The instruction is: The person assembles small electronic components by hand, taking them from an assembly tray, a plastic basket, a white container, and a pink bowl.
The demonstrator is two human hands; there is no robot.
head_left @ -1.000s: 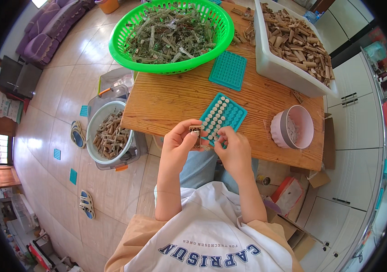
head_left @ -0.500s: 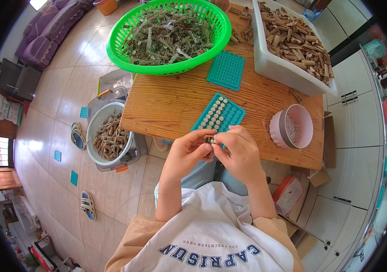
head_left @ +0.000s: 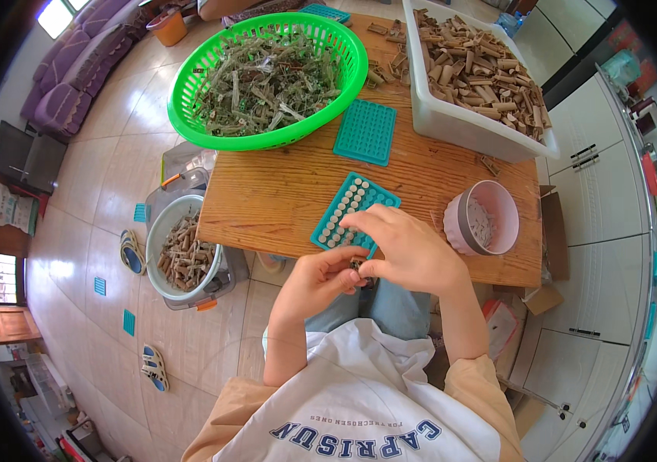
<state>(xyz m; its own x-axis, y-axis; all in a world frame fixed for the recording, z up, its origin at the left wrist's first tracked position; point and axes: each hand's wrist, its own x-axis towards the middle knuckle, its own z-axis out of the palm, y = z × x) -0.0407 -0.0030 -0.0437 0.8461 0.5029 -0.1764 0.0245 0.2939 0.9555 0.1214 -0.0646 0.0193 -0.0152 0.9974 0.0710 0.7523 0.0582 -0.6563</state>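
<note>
My left hand (head_left: 315,283) is closed on a small brown piece (head_left: 357,263) with a shiny part, held just off the table's front edge; fingers cover much of it. Beside it, my right hand (head_left: 413,250) has its fingers stretched over a teal tray (head_left: 385,202) and its thumb apart, near the brown piece. The fingertips are close to the rows of white round discs (head_left: 341,209) filling the tray's left side; whether they touch one is unclear. Small round wells show on the tray's right side. A second teal tray (head_left: 365,132) lies farther back.
A green basket (head_left: 177,104) of clear and greenish scraps stands back left, a white bin (head_left: 452,132) of brown half-tubes back right. A pink bowl (head_left: 459,223) with small pale bits sits right. Left of the wooden table (head_left: 259,208), a pale basin (head_left: 157,269) holds brown pieces.
My right hand has come off the brown piece and reached over the tray with its fingers extended. My left hand still holds the piece, a little lower. The whole view has shifted slightly.
</note>
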